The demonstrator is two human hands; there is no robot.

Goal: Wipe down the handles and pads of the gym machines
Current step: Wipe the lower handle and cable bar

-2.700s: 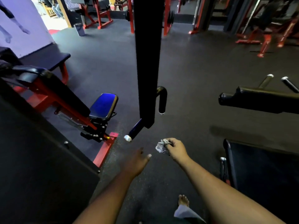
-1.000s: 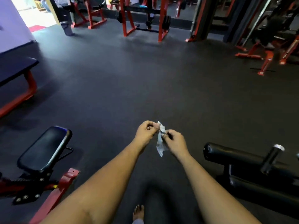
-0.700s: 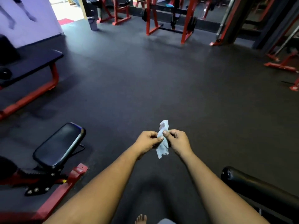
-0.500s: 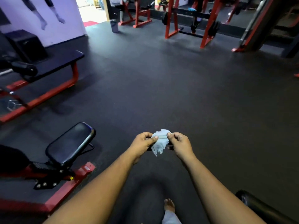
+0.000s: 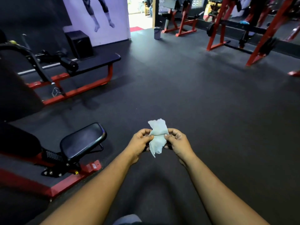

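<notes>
A small pale wipe (image 5: 157,137) hangs between my two hands in front of me, above the dark rubber floor. My left hand (image 5: 140,141) pinches its left edge with thumb and fingers. My right hand (image 5: 176,142) pinches its right edge the same way. The wipe is partly spread, its top corner sticking up and a ragged tail drooping below. A black seat pad (image 5: 82,140) on a red-framed machine sits low to my left, apart from both hands.
A flat black bench (image 5: 97,61) on a red frame with a roller pad (image 5: 69,64) stands at the far left. Red racks (image 5: 266,32) with a barbell line the back right. A small bin (image 5: 157,32) stands by the doorway. Dark rubber floor (image 5: 194,88) stretches ahead.
My view has swung left, so the black pad on the right is gone and the left bench shows more. Both hands have pulled the bunched wipe open wider.
</notes>
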